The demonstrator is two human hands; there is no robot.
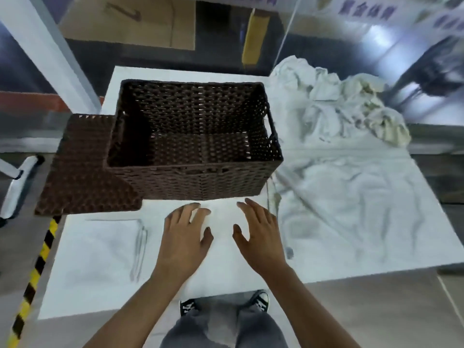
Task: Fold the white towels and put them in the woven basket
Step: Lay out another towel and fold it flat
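Observation:
A dark brown woven basket [195,182] stands on the white table, with nothing visible inside it. A folded white towel [100,249] lies flat at the front left. A heap of crumpled white towels [334,101] sits at the back right, and another white towel [351,209] is spread loosely in front of it. My left hand [185,237] and my right hand [258,234] hover side by side with fingers spread, just in front of the basket, over a pale flat surface. Neither hand holds anything.
The basket's woven lid [82,172] lies flat to its left, overhanging the table [175,71] edge. A yellow-and-black striped strip [37,270] runs along the floor at the left. Cardboard [130,21] lies beyond the table. My shoes [259,301] are below the front edge.

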